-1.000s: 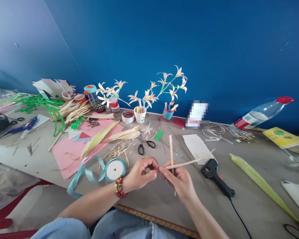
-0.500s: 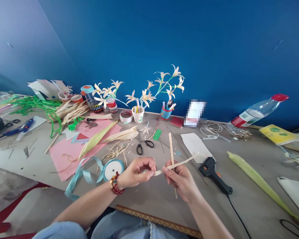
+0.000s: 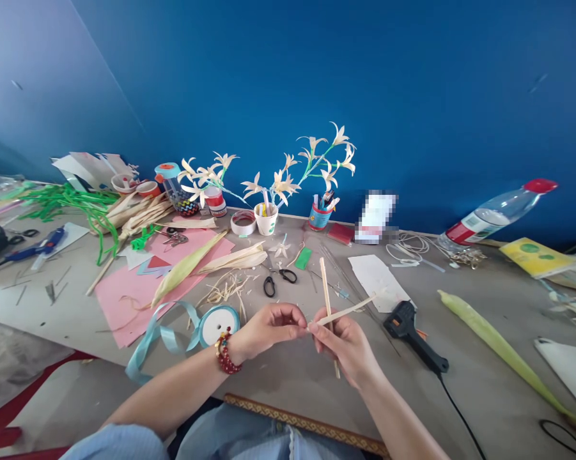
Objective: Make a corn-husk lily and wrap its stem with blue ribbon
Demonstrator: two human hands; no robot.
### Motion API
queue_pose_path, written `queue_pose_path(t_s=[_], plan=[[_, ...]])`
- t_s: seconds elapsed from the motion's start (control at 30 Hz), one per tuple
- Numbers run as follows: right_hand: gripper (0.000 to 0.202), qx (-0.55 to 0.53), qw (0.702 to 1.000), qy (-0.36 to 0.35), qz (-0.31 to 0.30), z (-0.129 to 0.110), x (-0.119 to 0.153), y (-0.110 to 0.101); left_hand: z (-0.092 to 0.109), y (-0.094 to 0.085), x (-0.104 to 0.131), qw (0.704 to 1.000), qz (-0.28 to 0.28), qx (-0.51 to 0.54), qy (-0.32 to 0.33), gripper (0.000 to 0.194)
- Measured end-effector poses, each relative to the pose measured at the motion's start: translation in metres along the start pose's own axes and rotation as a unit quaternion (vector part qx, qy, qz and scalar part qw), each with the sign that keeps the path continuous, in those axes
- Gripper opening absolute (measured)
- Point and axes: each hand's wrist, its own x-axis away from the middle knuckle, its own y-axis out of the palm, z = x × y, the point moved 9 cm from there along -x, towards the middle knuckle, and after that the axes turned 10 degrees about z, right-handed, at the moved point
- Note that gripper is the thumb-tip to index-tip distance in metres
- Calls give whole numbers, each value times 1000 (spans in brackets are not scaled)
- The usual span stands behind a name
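1 pale strip, probably light, pliant; best held near its end, where your left hand pinches; your right hand grips it plus 1 stick.

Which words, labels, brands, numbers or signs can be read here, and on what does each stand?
None can be read.
Clear plastic bottle: label print too small.
White cup: green marks too small.
Red-and-white container: print too small.
Blue pen holder: marks too small.
Phone-like item: pixelated out.
Yellow packet: green patches, no legible words.
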Motion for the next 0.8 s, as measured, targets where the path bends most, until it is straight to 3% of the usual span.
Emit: queue_pose_path(t_s=[0.13, 0.33, 0.8], plan=[[34, 25, 1000, -6, -13, -2, 1, 3, -2, 0, 0, 998, -8, 58, -22, 24], [35, 25, 999, -4, -24, -1, 0, 2, 0, -2, 1, 998, -14, 64, -17, 26], [43, -88, 995, 49, 11, -3, 4, 1, 8, 2, 4, 991, -47, 102, 67, 31]])
